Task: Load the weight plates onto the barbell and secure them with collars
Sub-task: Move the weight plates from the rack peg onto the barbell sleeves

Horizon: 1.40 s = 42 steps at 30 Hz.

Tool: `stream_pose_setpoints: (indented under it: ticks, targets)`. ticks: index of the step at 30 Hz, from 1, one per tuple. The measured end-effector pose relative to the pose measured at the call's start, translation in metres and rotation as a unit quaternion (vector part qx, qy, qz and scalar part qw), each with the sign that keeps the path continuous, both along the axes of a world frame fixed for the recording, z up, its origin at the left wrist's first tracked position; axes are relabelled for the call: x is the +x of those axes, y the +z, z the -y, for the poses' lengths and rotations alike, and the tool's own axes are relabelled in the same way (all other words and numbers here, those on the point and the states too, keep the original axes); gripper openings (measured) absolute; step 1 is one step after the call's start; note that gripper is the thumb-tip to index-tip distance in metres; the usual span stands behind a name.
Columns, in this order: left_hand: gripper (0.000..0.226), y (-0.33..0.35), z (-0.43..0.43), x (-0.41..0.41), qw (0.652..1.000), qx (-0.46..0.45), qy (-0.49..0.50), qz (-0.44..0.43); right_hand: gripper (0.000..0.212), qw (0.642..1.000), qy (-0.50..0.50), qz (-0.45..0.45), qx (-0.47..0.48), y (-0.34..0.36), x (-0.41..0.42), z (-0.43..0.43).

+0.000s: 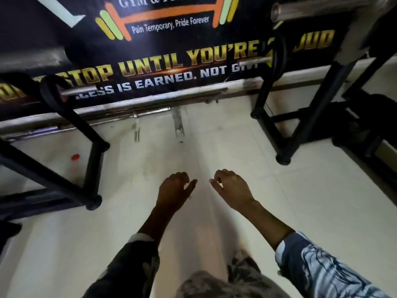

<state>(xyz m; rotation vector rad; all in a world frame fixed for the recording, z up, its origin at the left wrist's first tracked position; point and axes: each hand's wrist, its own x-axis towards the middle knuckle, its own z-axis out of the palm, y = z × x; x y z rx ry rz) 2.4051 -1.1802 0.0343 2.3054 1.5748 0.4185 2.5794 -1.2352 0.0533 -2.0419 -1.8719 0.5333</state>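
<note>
My left hand [175,190] and my right hand [231,187] hang side by side over the pale tiled floor, fingers loosely curled, both holding nothing. A dark weight plate [278,54] sits on a blurred steel bar [251,60] at the upper right. Another dark plate [50,91] sits on a steel bar end [71,91] at the left. Long chrome barbells [129,111] lie on the floor along the foot of the wall. No collar is visible.
Black rack frames stand at the left [94,168] and right [285,145] with a floor gap between them. A gym banner [171,61] covers the wall ahead. A small red cap [75,157] lies on the floor at left. Another steel bar [322,9] is at the top right.
</note>
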Motion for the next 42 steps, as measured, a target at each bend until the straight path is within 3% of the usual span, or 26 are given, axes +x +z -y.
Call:
stream_pose_setpoints:
  ticks: [9,20,23,32,42]
  targets:
    - [0.033,0.005,-0.191,0.060,0.992,0.007,0.122,0.018,0.031,0.993,0.114,-0.007,0.024,-0.001,0.067,-0.230]
    - [0.032,0.004,-0.439,0.027,0.962,0.011,0.265,0.060,0.029,0.973,0.227,-0.013,0.034,0.008,0.026,-0.527]
    - [0.031,0.010,-0.485,0.006,0.946,0.009,0.318,0.063,0.037,0.962,0.272,-0.013,0.029,0.007,-0.001,-0.590]
    - [0.031,0.000,-0.642,-0.085,0.862,0.018,0.498,0.097,0.028,0.900,0.434,-0.036,0.033,-0.012,-0.126,-0.808]
    - [0.030,0.001,-0.754,-0.201,0.751,0.033,0.656,0.069,0.027,0.819,0.571,-0.049,0.014,-0.020,-0.294,-0.967]
